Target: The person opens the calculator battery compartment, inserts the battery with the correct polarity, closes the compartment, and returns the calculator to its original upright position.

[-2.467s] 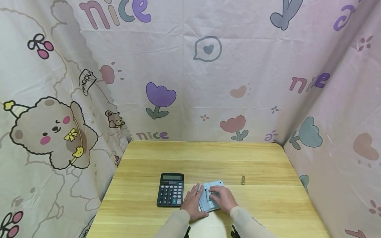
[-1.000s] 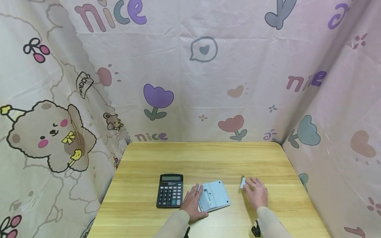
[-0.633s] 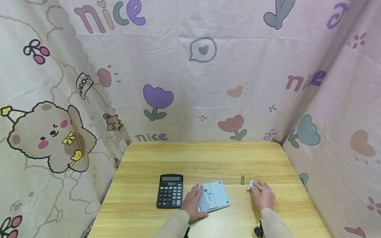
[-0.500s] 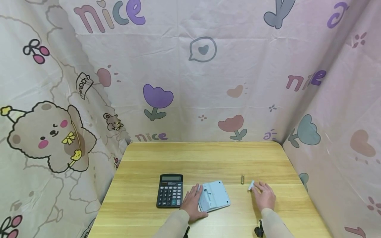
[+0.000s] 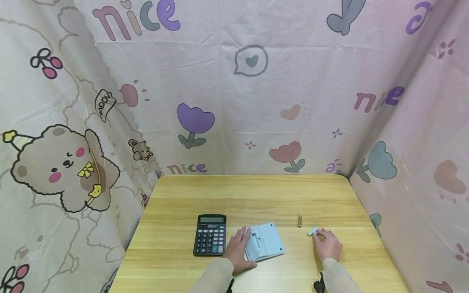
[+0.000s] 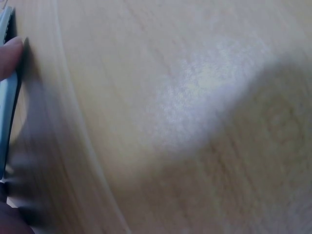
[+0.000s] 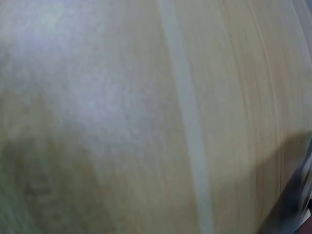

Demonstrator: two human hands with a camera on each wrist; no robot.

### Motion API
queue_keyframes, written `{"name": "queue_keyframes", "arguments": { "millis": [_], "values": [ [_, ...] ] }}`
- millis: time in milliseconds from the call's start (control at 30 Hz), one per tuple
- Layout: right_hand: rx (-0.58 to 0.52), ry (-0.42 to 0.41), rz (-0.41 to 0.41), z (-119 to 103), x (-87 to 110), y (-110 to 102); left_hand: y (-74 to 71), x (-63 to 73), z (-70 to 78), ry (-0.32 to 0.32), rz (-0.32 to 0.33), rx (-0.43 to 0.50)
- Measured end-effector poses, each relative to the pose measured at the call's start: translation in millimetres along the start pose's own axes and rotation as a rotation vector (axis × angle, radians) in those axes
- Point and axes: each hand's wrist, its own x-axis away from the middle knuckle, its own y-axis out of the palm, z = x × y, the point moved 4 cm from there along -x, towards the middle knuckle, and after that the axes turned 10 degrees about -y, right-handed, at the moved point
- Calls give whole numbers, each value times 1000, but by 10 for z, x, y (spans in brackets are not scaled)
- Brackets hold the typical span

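A light blue calculator (image 5: 269,240) lies back side up on the table, its battery slot uncovered. Along its left edge rests my left hand (image 5: 236,250), fingers straight and thumb spread toward the near edge. In the left wrist view a fingertip (image 6: 9,56) touches the blue calculator's side (image 6: 6,102). My right hand (image 5: 328,245), off to the right, pinches a small light blue battery cover (image 5: 313,231) between thumb and fingers, close over the table. Beyond the cover and a bit to its left lies a small battery (image 5: 299,221).
A black calculator (image 5: 210,235) lies face up left of my left hand. The wooden table (image 5: 256,191) has a printed cloth (image 5: 227,101) hanging behind it and along both sides.
My right hand has carried the battery cover from the blue calculator to the right, past the battery, then slightly nearer, turning the cover flatter. The left hand has stayed in place.
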Motion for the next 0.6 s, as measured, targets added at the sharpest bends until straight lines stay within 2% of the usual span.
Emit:
{"name": "queue_keyframes", "arguments": {
  "millis": [600],
  "values": [
    [59,42,-44,6,22,38,-26,21,21,-12,-7,-4]
  ]
}}
